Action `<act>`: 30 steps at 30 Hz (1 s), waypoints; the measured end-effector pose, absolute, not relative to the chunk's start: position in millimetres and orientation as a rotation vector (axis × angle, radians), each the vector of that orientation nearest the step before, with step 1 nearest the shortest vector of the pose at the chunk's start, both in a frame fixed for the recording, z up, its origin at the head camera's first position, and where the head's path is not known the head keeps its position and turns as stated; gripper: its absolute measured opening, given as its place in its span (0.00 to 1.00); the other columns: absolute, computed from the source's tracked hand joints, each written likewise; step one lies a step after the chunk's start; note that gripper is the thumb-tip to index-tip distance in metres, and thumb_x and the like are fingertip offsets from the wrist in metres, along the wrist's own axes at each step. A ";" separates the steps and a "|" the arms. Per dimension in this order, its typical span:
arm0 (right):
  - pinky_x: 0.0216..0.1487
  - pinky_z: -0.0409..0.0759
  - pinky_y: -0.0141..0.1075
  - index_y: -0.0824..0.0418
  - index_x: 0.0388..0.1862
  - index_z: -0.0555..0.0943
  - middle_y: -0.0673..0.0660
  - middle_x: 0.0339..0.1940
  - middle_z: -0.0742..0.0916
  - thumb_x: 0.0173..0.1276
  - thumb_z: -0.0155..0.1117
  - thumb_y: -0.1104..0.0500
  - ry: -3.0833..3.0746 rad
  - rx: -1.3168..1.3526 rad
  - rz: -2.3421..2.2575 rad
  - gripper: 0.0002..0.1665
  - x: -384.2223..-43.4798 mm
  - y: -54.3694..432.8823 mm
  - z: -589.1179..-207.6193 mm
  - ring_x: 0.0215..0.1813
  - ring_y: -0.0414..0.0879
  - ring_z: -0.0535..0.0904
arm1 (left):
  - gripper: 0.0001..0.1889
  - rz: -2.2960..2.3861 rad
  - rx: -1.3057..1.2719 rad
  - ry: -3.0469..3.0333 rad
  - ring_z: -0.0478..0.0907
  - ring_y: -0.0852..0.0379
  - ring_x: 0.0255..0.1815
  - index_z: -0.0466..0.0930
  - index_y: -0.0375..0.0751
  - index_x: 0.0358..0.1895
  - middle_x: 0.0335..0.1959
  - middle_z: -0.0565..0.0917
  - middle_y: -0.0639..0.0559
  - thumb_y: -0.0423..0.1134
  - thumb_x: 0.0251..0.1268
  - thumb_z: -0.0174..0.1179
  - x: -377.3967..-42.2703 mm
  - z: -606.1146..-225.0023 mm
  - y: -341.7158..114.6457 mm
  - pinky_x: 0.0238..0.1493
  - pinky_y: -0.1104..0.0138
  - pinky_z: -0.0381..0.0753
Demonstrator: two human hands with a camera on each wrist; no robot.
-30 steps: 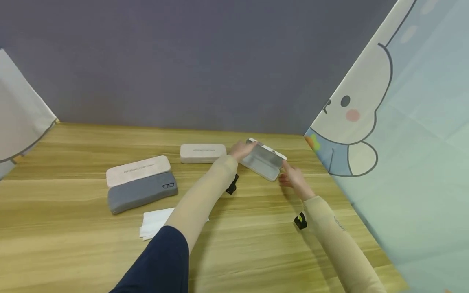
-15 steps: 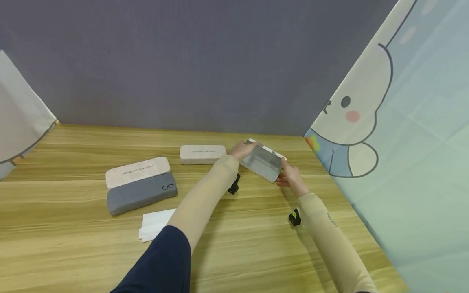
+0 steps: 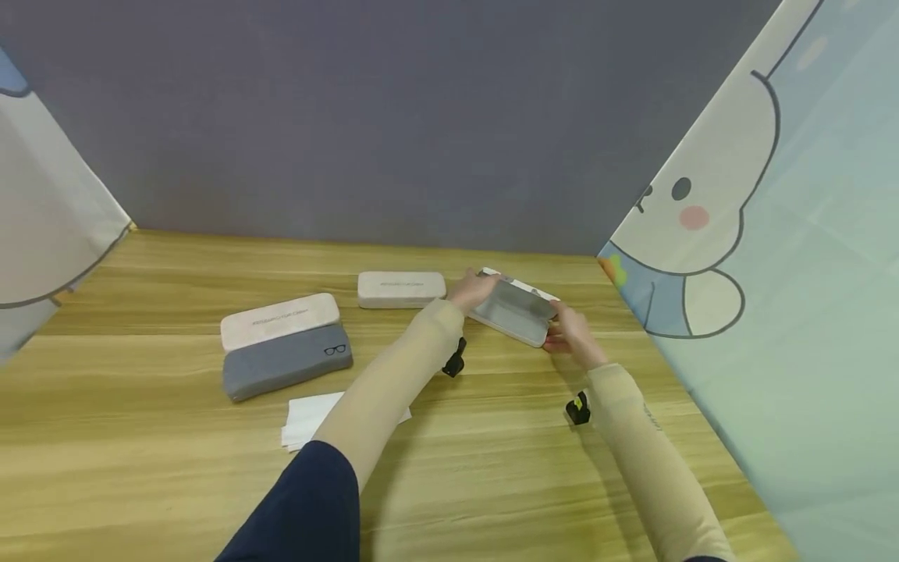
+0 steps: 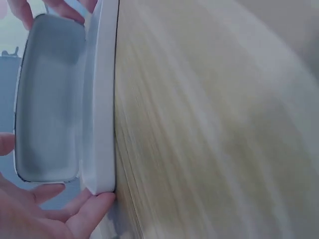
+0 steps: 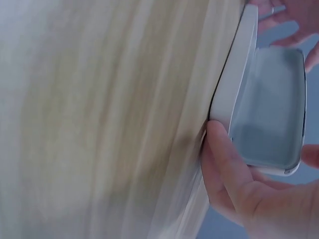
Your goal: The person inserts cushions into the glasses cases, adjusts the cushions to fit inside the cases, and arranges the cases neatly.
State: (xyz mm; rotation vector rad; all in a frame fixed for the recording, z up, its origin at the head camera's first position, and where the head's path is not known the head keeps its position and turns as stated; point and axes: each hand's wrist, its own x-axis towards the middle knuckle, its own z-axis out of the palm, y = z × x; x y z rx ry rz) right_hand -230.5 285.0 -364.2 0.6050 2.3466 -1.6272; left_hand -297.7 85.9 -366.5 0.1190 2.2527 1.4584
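Note:
A glasses case (image 3: 515, 312) with a white shell and grey lining stands with its lid raised at the back right of the table. My left hand (image 3: 474, 290) holds its left end. In the left wrist view, the fingers (image 4: 92, 211) of that hand touch the end of the base, while the thumb lies at the lid's edge. At the case's right end is my right hand (image 3: 572, 332), gripping it. Fingers (image 5: 224, 149) of the right hand press the base's corner in the right wrist view, with the thumb by the lid. The lined inside that shows holds nothing.
A closed pale glasses case (image 3: 402, 289) lies just left of my left hand. Farther left, another pale case (image 3: 279, 321) touches a grey case (image 3: 288, 361) with a glasses print. A folded white cloth (image 3: 309, 417) is partly hidden by my left sleeve. A grey wall (image 3: 365, 125) rises behind.
My right hand has closed in on the right end of the open case, its lower fingers now against the base. The left hand stays at the left end. The head view has shifted slightly.

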 end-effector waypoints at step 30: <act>0.41 0.82 0.36 0.77 0.69 0.52 0.69 0.50 0.73 0.76 0.32 0.43 2.291 0.197 -1.478 0.40 -233.7 262.2 -358.6 0.38 0.48 0.78 | 0.42 1.471 0.035 2.163 0.58 0.35 0.72 0.18 0.45 0.75 0.79 0.38 0.41 0.54 0.72 0.36 -256.1 -351.7 31.5 0.62 0.41 0.71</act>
